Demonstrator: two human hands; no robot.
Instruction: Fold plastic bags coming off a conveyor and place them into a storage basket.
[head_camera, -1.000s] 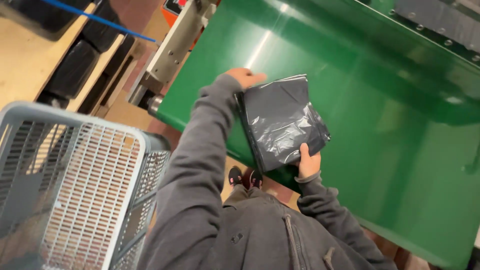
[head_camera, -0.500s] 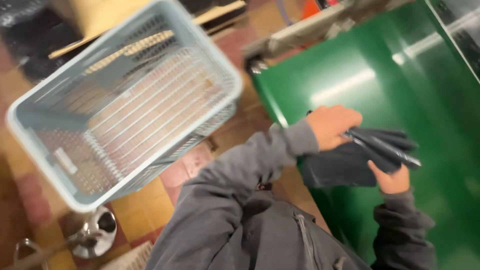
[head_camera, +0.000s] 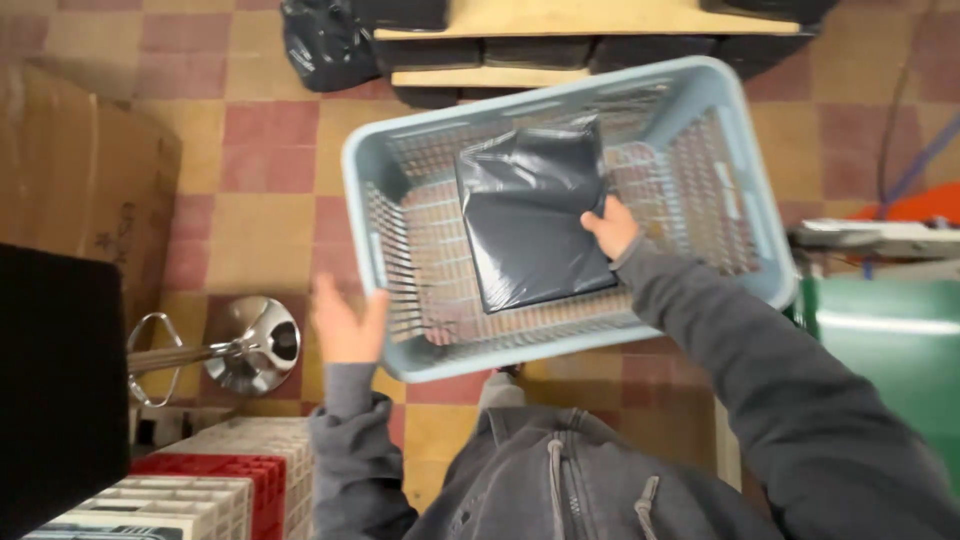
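1. The flat, dark grey plastic-wrapped package (head_camera: 535, 225) already lies inside the pale blue slatted plastic basket (head_camera: 400, 170), on its bottom.
2. The right hand (head_camera: 612, 226) rests on the package's right edge; whether its fingers pinch it I cannot tell.
3. The left hand (head_camera: 345, 322) is spread open just beside the basket's near-left rim, holding nothing.
4. Judged from this, only letting go remains.

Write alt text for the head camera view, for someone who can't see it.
Seen from above, a person's right hand holds a flat dark plastic-wrapped package inside a pale blue slatted basket. The left hand is open beside the basket's near corner, above a checkered tile floor.
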